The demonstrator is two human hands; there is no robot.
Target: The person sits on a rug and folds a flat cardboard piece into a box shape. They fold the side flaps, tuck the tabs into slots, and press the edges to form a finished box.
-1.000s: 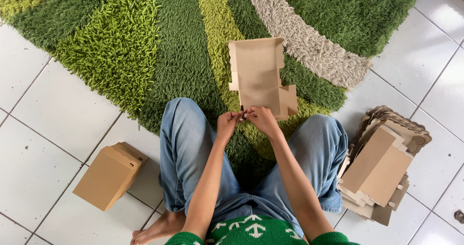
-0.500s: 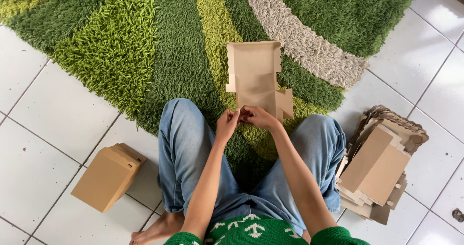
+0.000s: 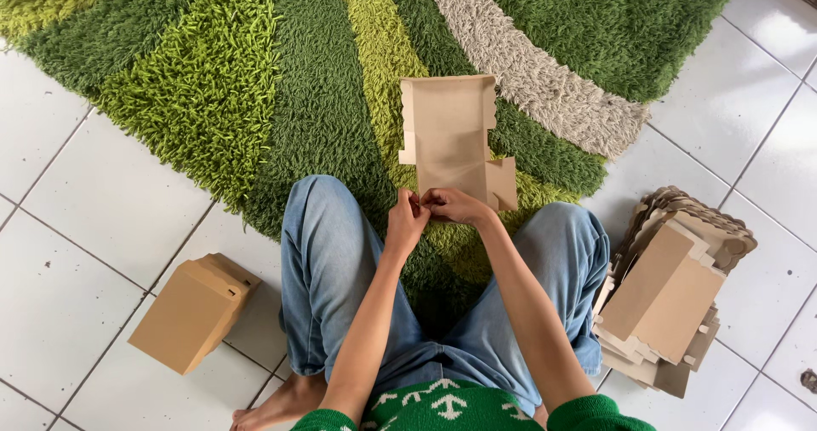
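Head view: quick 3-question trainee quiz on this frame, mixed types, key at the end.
1. True or false: both hands pinch the near edge of the flat cardboard blank.
2. Where is the folded box?
A. on the rug
B. on the tile by the person's left leg
C. on the stack
3. Fill in: the stack of flat blanks lies on the white ____ floor.

Key
1. True: left hand and right hand meet at that edge, over the green rug.
2. B
3. tile

Green-striped shag rug (image 3: 213, 99), tan cardboard blank (image 3: 448, 133), seemingly white tiles (image 3: 85, 227).
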